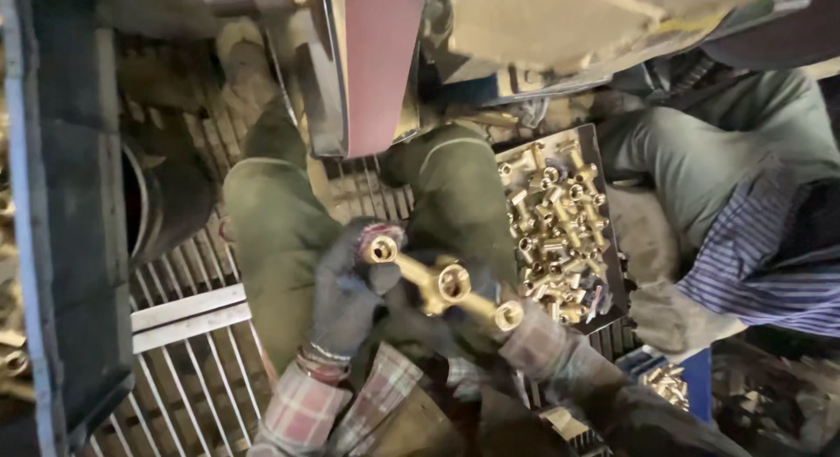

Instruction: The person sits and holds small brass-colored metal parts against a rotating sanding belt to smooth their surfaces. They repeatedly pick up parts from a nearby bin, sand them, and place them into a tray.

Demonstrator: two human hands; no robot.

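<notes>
Both gloved hands hold a brass fitting.

The left hand (346, 286) grips one end and the right hand (525, 334) the other of the fitting (442, 284), below a red belt (378, 63); beside it, a tray (612, 273) of brass parts (551, 229).

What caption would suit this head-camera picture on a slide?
Two gloved hands, left hand and right hand, grip a shiny three-ended brass pipe fitting beside a metal tray of similar fittings.

A tray (607, 214) heaped with small brass fittings (553, 234) sat to the right. A red sanding belt (378, 63) hung above. A metal grate (194, 378) covered the floor, and another person's striped sleeve (757, 264) showed at right.
</notes>
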